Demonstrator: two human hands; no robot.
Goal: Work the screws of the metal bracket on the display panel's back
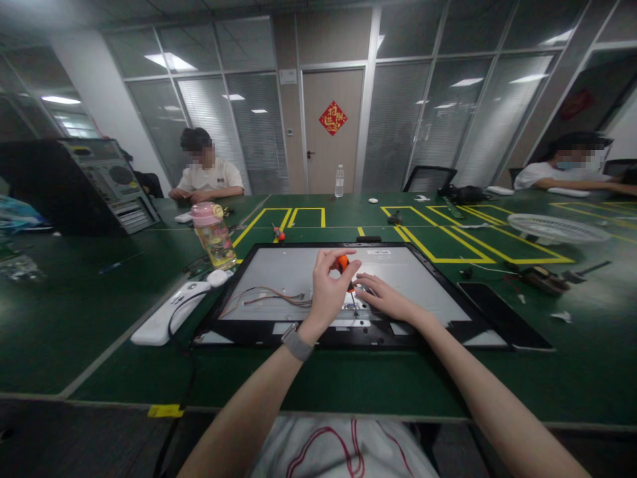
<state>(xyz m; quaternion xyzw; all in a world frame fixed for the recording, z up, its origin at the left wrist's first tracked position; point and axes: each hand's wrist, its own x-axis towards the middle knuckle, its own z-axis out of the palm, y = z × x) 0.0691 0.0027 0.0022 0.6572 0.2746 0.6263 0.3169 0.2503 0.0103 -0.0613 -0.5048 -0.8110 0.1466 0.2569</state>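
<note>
My left hand point(329, 287), with a watch on the wrist, is closed around the orange-and-black handle of a screwdriver point(343, 265). The screwdriver stands nearly upright, its thin shaft pointing down at a small metal plate near the front edge of a monitor panel point(398, 282). This panel lies flat, grey-backed with a black frame. My right hand point(385, 295) rests on it just right of the screwdriver, fingers stretched out; its fingertips are close to the handle's lower end. A bundle of thin wires point(271, 295) lies across the panel left of my hands.
Left of the panel are a white power strip point(172, 312) and a pink-lidded bottle point(215, 236). A dark flat slab point(502, 315) lies at its right. A computer tower point(99, 182) stands far left. Two people sit across the green table point(308, 392).
</note>
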